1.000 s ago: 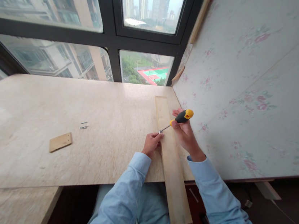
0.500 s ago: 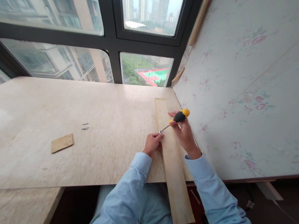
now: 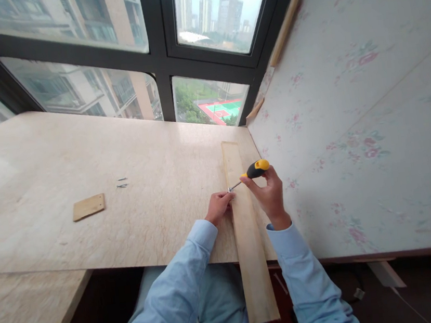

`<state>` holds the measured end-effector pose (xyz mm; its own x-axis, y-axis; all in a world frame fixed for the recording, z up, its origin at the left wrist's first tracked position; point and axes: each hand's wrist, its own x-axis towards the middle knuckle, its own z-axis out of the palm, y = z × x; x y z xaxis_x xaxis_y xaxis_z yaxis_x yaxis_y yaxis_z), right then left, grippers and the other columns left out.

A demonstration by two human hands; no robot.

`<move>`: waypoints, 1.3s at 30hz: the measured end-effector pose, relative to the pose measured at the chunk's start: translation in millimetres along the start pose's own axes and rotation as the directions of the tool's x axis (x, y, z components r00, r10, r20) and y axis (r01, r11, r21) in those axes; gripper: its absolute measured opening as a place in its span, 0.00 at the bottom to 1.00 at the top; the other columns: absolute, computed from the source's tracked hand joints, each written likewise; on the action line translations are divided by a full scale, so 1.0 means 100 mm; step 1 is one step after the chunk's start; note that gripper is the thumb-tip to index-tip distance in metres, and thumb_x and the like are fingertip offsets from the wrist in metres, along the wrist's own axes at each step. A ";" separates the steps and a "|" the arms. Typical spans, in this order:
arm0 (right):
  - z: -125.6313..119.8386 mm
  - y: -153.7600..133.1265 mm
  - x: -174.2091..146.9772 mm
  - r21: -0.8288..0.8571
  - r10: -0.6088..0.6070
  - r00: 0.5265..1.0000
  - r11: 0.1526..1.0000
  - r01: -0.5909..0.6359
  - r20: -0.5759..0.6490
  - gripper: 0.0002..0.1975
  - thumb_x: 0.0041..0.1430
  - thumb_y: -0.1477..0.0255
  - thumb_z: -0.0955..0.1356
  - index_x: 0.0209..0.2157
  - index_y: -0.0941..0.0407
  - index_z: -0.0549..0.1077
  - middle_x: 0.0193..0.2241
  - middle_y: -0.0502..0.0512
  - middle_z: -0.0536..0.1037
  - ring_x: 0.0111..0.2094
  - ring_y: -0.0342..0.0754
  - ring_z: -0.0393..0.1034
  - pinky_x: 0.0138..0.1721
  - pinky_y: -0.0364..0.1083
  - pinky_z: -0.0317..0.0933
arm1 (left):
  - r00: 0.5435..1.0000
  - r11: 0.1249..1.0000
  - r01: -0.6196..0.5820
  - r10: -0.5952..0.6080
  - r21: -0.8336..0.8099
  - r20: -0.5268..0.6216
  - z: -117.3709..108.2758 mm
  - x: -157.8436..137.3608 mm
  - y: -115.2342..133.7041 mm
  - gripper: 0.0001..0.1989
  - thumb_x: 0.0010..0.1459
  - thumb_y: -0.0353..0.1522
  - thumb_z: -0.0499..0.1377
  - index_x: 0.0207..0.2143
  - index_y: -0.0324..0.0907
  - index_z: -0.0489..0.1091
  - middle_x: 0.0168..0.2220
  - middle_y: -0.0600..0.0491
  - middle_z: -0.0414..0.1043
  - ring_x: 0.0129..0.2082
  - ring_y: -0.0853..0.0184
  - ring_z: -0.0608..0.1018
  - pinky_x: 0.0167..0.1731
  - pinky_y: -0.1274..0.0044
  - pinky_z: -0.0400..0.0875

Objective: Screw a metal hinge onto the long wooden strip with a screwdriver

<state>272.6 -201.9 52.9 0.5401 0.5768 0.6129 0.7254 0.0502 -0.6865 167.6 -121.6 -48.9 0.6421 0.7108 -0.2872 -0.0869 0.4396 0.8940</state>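
A long pale wooden board (image 3: 251, 251) lies over the sill and juts past its front edge above my lap. At the board's left edge, my left hand (image 3: 220, 206) pinches a small shiny metal piece that looks like a screw (image 3: 229, 189). The yellow-and-black screwdriver (image 3: 256, 169) is in my right hand (image 3: 271, 195), tilted, its shaft running down to the left. Its tip meets the metal piece at my left fingertips. How deep that piece sits is too small to tell.
A short wooden piece (image 3: 88, 207) with small holes and several loose screws (image 3: 121, 182) lie to the left on the marble-patterned sill (image 3: 158, 205). A flowered wall (image 3: 361, 164) stands close on the right. Dark-framed windows (image 3: 161, 53) rise behind.
My right fingers have shifted on the screwdriver and curled in, with the handle turned slightly. My left hand stays at the same spot on the board's edge.
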 end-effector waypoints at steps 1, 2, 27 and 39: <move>0.01 -0.01 0.02 -0.026 -0.022 1.000 0.999 0.022 0.007 0.18 0.51 0.56 0.74 0.34 0.54 0.71 0.31 0.52 0.75 0.35 0.50 0.71 0.42 0.52 0.68 | 1.000 1.000 0.001 -0.001 0.000 -0.005 0.00 0.00 0.00 0.16 0.42 0.42 0.66 0.19 0.38 0.67 0.20 0.56 0.63 0.21 0.71 0.68 0.23 0.78 0.63; 0.02 -0.02 0.03 -0.035 -0.035 0.999 0.999 0.036 0.022 0.18 0.51 0.55 0.74 0.34 0.54 0.71 0.32 0.53 0.75 0.36 0.51 0.71 0.44 0.53 0.67 | 1.000 1.000 0.001 -0.001 0.004 -0.010 0.01 0.00 0.00 0.16 0.42 0.41 0.65 0.19 0.38 0.67 0.20 0.56 0.63 0.21 0.71 0.68 0.23 0.78 0.63; -0.07 0.00 -0.09 0.443 0.144 0.942 0.854 -0.273 0.302 0.28 0.59 0.60 0.70 0.58 0.50 0.59 0.53 0.59 0.74 0.55 0.52 0.70 0.57 0.56 0.62 | 0.996 0.986 -0.036 0.049 0.161 -0.076 0.00 0.05 -0.08 0.19 0.43 0.45 0.64 0.17 0.39 0.66 0.16 0.57 0.59 0.21 0.70 0.67 0.21 0.79 0.58; 0.13 0.06 0.01 0.283 0.111 0.974 0.945 -0.165 0.197 0.30 0.58 0.54 0.68 0.57 0.52 0.59 0.55 0.61 0.71 0.56 0.51 0.67 0.56 0.54 0.62 | 0.995 0.988 -0.053 0.065 0.148 -0.074 0.01 0.03 -0.06 0.20 0.43 0.45 0.64 0.17 0.39 0.66 0.16 0.58 0.58 0.20 0.71 0.65 0.20 0.79 0.56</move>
<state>272.4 -190.3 44.3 0.5225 0.7279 0.4439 0.4754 0.1835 -0.8604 170.5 -122.7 -54.8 0.5769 0.7766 -0.2533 -0.0077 0.3152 0.9490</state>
